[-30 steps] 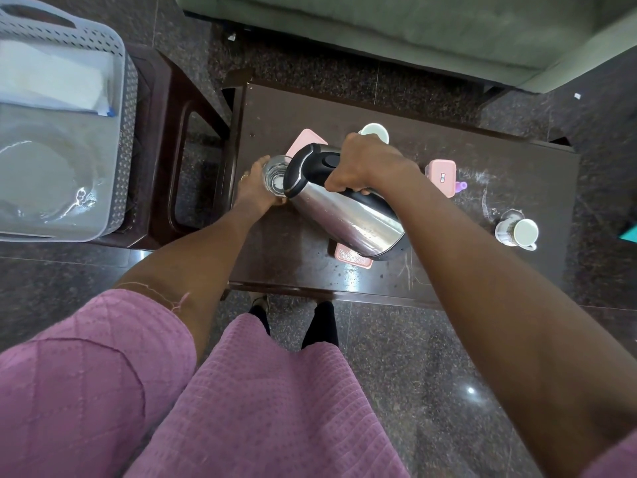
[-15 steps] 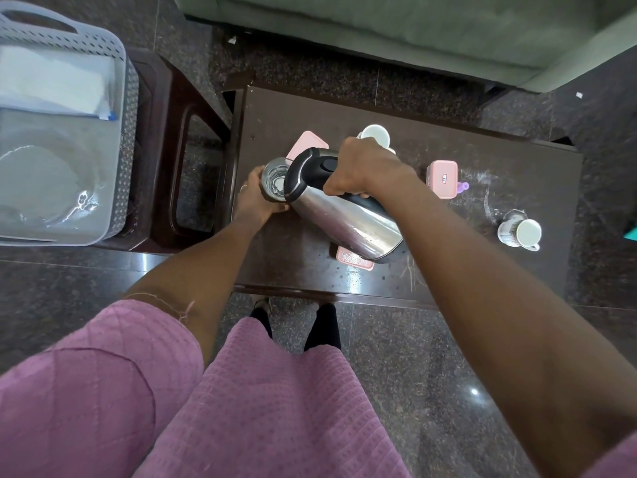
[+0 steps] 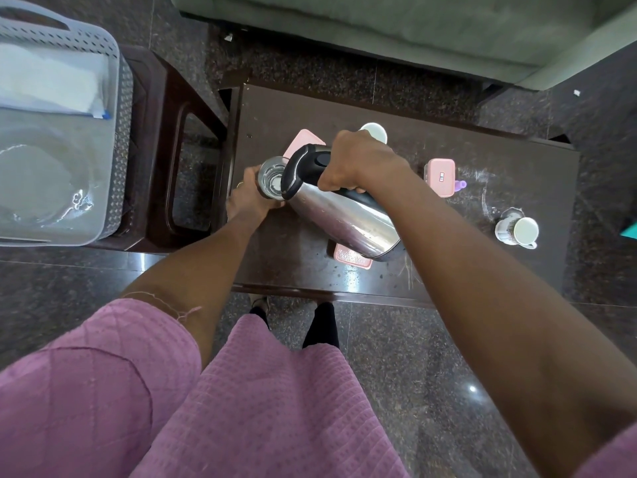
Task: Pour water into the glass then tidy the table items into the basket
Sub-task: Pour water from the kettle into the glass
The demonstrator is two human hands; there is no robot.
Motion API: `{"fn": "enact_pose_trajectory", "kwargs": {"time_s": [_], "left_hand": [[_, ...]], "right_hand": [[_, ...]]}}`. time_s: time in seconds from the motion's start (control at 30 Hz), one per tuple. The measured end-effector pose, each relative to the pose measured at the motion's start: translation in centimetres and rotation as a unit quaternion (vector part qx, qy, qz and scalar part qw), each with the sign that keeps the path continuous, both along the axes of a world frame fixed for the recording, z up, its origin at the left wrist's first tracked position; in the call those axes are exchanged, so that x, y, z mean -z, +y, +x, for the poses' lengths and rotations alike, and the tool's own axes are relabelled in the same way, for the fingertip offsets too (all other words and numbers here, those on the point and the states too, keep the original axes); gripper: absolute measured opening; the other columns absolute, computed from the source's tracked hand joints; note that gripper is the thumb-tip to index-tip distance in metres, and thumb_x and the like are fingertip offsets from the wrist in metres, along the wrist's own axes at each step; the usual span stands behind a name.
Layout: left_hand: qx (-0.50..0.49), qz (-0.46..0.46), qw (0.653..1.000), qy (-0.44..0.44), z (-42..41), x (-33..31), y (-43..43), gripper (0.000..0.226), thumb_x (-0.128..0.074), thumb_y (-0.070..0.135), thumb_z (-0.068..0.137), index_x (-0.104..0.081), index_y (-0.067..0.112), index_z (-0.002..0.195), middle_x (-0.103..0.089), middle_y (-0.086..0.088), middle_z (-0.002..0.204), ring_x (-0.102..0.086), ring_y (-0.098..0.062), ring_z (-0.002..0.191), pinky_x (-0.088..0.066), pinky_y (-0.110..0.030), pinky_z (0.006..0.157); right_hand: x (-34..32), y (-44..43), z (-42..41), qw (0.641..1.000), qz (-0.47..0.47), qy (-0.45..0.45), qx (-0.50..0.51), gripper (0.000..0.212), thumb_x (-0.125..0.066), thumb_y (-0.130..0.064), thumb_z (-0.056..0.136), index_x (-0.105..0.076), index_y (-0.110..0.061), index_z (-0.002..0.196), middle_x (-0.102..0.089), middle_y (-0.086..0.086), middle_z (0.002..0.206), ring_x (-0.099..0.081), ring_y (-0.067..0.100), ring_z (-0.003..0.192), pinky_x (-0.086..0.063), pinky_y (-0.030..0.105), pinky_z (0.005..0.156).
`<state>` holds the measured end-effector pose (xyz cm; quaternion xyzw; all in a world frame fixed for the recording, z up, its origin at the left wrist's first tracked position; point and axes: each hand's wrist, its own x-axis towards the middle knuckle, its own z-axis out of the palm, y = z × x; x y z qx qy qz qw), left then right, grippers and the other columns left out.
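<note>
Gripping the tilted kettle (image 3: pixel 344 215), right hand (image 3: pixel 358 163); left hand (image 3: pixel 246 201) round the glass (image 3: pixel 270 179).

The tabletop (image 3: pixel 310 108) is carrying one kettle (image 3: pixel 344 215), one glass (image 3: pixel 270 177), two white cups (image 3: pixel 374 131) (image 3: pixel 520 229), three pink plastic pieces (image 3: pixel 302 141) (image 3: pixel 440 175) (image 3: pixel 350 258) and one small purple piece (image 3: pixel 461 184). One grey basket (image 3: pixel 117 98) is sitting on one dark stool (image 3: pixel 162 132).

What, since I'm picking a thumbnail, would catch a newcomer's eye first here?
The steel kettle, tipped by the right hand over the middle of the table, its spout at the glass that the left hand grips near the table's left edge. Next, the grey basket on a dark stand at far left.
</note>
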<state>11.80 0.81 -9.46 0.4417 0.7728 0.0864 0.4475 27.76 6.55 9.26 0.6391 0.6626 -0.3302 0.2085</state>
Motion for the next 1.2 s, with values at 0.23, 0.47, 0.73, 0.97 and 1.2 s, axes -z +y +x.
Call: {"fn": "enact_pose_trajectory", "kwargs": {"time_s": [0.23,0.47,0.73,0.97,1.2], "left_hand": [[0.010,-0.012,0.999,0.036,0.2,-0.2,0.1,0.076,-0.079,0.034,0.066,-0.036,0.029,0.128,-0.063,-0.011,0.119,-0.056,-0.032,0.114,-0.042,-0.043,0.100],[0.032,0.016,0.998,0.051,0.5,-0.2,-0.2,0.083,-0.077,0.032,0.066,-0.031,0.029,0.135,-0.059,-0.010,0.127,-0.051,-0.034,0.120,-0.040,-0.046,0.103],[0.035,0.048,0.997,0.052,0.3,0.2,-1.2,0.095,-0.075,0.049,0.065,-0.024,0.031,0.142,-0.056,-0.010,0.132,-0.051,-0.032,0.122,-0.039,-0.046,0.104],[0.023,0.061,0.997,0.050,0.5,0.1,-1.4,0.088,-0.074,0.046,0.069,-0.027,0.032,0.141,-0.058,-0.010,0.130,-0.052,-0.032,0.121,-0.037,-0.045,0.105],[0.020,0.043,0.998,0.050,0.6,-0.1,-1.4,0.086,-0.073,0.045,0.070,-0.025,0.034,0.141,-0.058,-0.009,0.130,-0.051,-0.032,0.122,-0.035,-0.047,0.107]], "right_hand": [[0.0,-0.1,-0.2,1.000,0.015,-0.013,-0.021,0.028,-0.065,-0.020,0.071,-0.043,-0.011,0.087,-0.043,0.000,0.065,-0.051,0.022,0.062,-0.037,0.025,0.051],[0.2,0.3,-0.5,0.999,0.023,-0.014,-0.024,0.026,-0.064,-0.020,0.071,-0.045,-0.012,0.085,-0.045,0.000,0.063,-0.049,0.018,0.052,-0.041,0.026,0.057],[0.0,0.5,-0.6,0.999,0.024,-0.014,-0.019,0.025,-0.063,-0.019,0.070,-0.045,-0.012,0.085,-0.047,0.001,0.064,-0.054,0.022,0.058,-0.045,0.028,0.060],[-0.1,0.5,-0.5,0.999,0.040,-0.018,-0.028,0.021,-0.063,-0.019,0.070,-0.045,-0.013,0.078,-0.048,-0.001,0.061,-0.049,0.016,0.051,-0.044,0.026,0.061],[-0.4,0.6,-0.6,0.999,0.030,-0.027,-0.024,0.018,-0.062,-0.019,0.070,-0.048,-0.013,0.081,-0.048,0.001,0.064,-0.049,0.017,0.052,-0.044,0.025,0.060]]}}
